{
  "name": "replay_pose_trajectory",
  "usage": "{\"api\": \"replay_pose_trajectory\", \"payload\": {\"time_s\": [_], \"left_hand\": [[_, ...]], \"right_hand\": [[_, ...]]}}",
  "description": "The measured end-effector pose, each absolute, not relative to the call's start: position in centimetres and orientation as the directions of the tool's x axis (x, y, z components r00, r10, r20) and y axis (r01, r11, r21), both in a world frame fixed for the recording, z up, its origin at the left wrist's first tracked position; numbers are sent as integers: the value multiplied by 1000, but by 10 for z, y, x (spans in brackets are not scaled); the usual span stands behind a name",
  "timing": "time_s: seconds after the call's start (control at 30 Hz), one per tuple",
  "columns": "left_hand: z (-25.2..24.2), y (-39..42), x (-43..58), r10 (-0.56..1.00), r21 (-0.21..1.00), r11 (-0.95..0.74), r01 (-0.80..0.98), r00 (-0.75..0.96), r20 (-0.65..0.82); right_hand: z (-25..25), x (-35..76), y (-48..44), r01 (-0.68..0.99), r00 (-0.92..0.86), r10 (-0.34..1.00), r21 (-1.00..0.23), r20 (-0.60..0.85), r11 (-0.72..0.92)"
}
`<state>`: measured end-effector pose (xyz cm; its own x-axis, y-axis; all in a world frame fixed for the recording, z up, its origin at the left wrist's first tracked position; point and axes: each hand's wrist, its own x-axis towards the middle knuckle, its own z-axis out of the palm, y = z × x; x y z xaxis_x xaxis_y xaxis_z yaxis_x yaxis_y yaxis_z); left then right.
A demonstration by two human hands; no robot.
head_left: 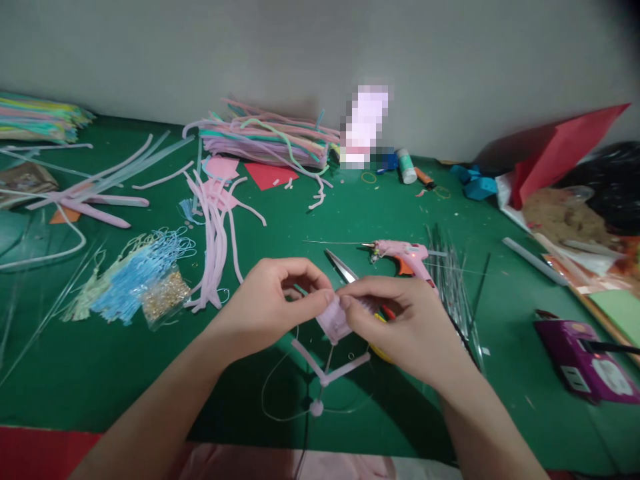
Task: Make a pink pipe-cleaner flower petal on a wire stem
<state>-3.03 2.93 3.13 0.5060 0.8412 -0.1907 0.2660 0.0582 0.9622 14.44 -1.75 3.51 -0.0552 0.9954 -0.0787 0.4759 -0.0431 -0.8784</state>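
Observation:
A lilac pipe-cleaner craft piece (333, 325) is held low over the table's front. On its left side, my left hand (267, 303) pinches the upper edge between thumb and fingers. My right hand (403, 320) pinches the same piece from the right, the two thumbs nearly meeting. Below it runs a thin stem with a V-shaped lilac pipe cleaner (324, 379) and a small fuzzy ball (317, 407). A thin pale loop curves around the lower part. Scissors (341, 267) lie behind my right hand, which partly hides their handles. Beyond is a pink glue gun (407, 252).
Thin wires (450, 287) lie right of the glue gun. Loose lilac pipe cleaners (214, 247), blue tassels (135, 273) and a bag of gold beads (164, 297) are at left. A pipe-cleaner bundle (265, 143) lies by the wall. A purple box with a cable (587, 360) sits at right.

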Motion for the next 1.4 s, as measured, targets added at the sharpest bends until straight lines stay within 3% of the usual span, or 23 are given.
{"api": "replay_pose_trajectory", "payload": {"time_s": [0.2,0.4,0.6,1.0,1.4], "left_hand": [[33,30,-30,842,966,48,255,509,-176],[34,29,-30,841,964,54,261,508,-184],[34,29,-31,849,967,43,253,501,-169],[34,29,-28,847,957,23,288,503,-172],[33,28,-32,825,950,60,306,521,-220]], "right_hand": [[32,147,-13,329,-97,983,-937,-155,-115],[26,147,-15,342,-64,986,-932,-155,-124],[26,152,-17,123,-84,968,-966,-238,-227],[17,144,-16,-83,-95,946,-945,-309,-316],[27,141,-19,204,-18,990,-969,-143,-136]]}}
